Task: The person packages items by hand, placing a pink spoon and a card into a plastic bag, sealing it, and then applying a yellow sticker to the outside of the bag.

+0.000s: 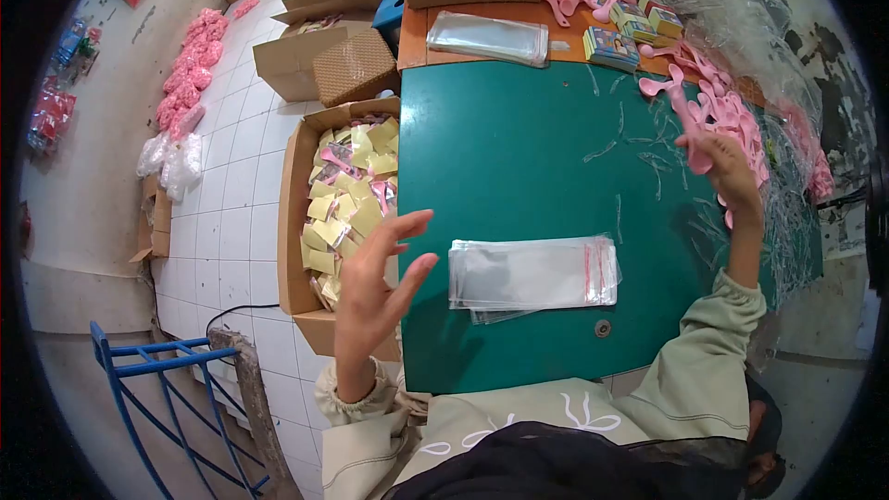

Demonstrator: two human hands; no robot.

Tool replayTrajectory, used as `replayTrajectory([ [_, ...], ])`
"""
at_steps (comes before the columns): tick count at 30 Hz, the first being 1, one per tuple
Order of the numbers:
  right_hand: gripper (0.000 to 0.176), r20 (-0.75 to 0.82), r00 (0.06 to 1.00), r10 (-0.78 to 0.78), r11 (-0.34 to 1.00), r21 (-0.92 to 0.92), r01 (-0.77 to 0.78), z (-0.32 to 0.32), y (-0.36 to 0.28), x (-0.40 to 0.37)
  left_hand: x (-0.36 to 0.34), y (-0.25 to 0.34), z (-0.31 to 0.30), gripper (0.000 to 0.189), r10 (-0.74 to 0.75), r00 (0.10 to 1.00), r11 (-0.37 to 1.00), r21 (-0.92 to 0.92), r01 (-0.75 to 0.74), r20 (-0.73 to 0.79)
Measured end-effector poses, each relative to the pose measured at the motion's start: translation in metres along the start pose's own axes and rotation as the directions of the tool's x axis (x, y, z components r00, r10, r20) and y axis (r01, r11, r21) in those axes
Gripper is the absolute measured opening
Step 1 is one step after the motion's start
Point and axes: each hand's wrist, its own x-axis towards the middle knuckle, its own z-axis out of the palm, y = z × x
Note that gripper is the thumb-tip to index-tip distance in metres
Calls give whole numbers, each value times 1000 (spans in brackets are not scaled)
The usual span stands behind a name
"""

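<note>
My right hand [727,167] is closed around a pink plastic spoon [683,113], lifted at the right side of the green table beside a pile of similar pink spoons [732,116]. The spoon's wider end points up and away from me. My left hand [378,278] is raised near the table's left edge, thumb and fingers apart, with nothing in it. Between my hands, a stack of clear plastic bags [532,275] lies flat on the green tabletop [519,157]. Each hand is apart from the bags.
Left of the table stands a carton [294,222] of packed pieces with yellow cards. Small boxes [611,48] and another bag stack [488,37] lie at the back. Plastic scraps [653,162] litter the right side. A blue metal rack [153,352] stands lower left.
</note>
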Motion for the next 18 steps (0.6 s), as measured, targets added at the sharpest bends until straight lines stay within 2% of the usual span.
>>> replayTrajectory([
  [1, 29, 30, 999, 22, 1000, 15, -23, 16, -10, -6, 3, 0, 6, 30, 49, 998, 999, 14, -50, 43],
  [3, 26, 216, 967, 136, 973, 153, -172, 42, -23, -18, 11, -8, 27, 25, 139, 982, 989, 38, -145, 127],
  [4, 28, 237, 964, 125, 953, 243, -183, 56, -25, -26, 15, -16, 42, 24, 164, 954, 981, 58, -184, 252],
  [5, 33, 258, 960, 109, 924, 329, -193, 70, -25, -34, 19, -22, 59, 23, 183, 911, 972, 73, -225, 369],
  [7, 49, 256, 964, 73, 882, 435, -182, 91, -33, -46, 29, -23, 94, 24, 367, 849, 909, 46, -414, 381],
  [10, 81, 165, 985, 41, 862, 493, -119, 102, -41, -67, 43, -18, 123, 23, 351, 844, 900, 102, -423, 405],
  [13, 69, -20, 1000, -15, 905, 424, 22, 104, -51, -84, 53, -24, 138, 23, 380, 816, 875, 116, -469, 436],
  [16, 51, -78, 990, 121, 904, 420, -78, 101, -42, -90, 58, -24, 135, 21, 307, 827, 935, 12, -354, 471],
  [18, 38, -168, 982, 81, 933, 360, -16, 106, -33, -90, 61, -20, 129, 18, 217, 853, 970, -6, -244, 475],
])
